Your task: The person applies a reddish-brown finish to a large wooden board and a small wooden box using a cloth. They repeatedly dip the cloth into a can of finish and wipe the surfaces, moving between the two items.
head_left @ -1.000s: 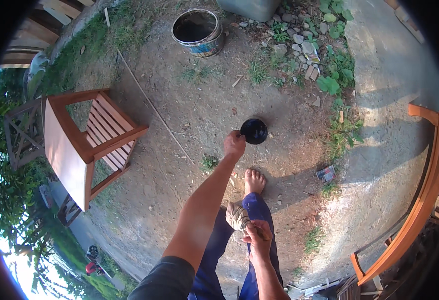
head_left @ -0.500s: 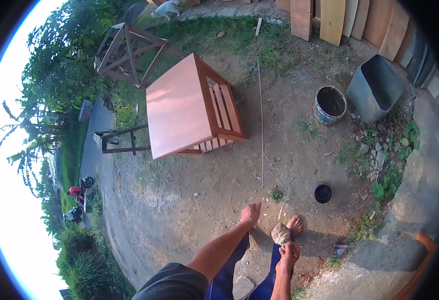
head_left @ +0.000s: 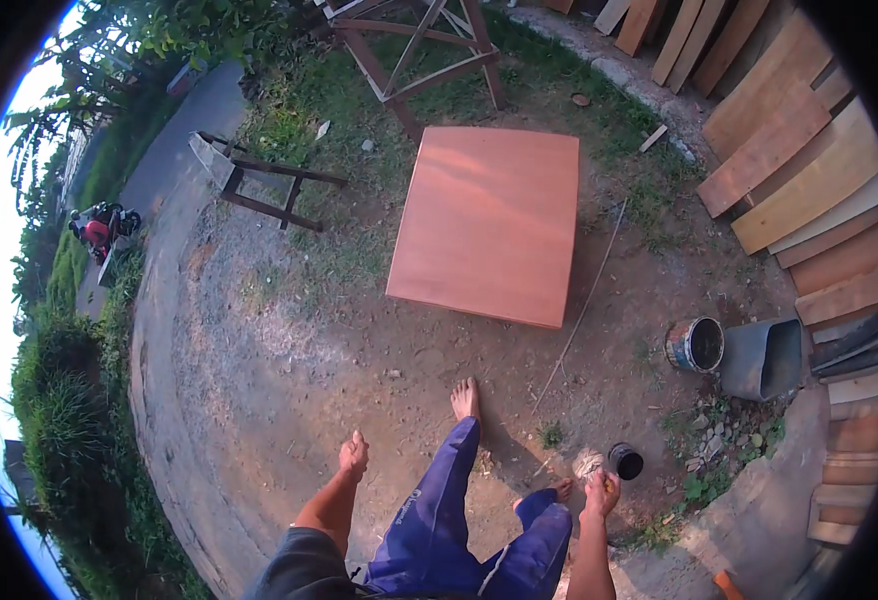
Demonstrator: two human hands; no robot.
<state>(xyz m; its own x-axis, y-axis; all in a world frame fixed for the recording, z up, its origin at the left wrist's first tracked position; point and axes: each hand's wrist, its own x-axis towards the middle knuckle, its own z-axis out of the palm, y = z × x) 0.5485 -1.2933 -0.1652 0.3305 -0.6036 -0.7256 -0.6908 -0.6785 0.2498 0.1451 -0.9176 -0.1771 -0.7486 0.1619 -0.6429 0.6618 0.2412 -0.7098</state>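
right hand (head_left: 600, 492): closed on a pale rag wad (head_left: 587, 464), near right, just beside a small black pot (head_left: 626, 461) on the dirt.
left hand (head_left: 354, 456): loosely curled, holds nothing, hanging over bare ground.
rag handling: probably soft, light, squashes easily (pinch the bulk, not a loose end).
containers: paint can (head_left: 696, 344), round, blue-sided, right; grey bucket (head_left: 765, 358) tipped beside it.
labels: none legible.
desk (head_left: 488, 222): orange top, far centre.

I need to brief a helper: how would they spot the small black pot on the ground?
Start from the orange-brown table top, then go to the grey bin lying by the planks. Below it, beside the right hand holding the pale rag wad, sits the small black pot, darker and smaller than the blue-rimmed paint can.
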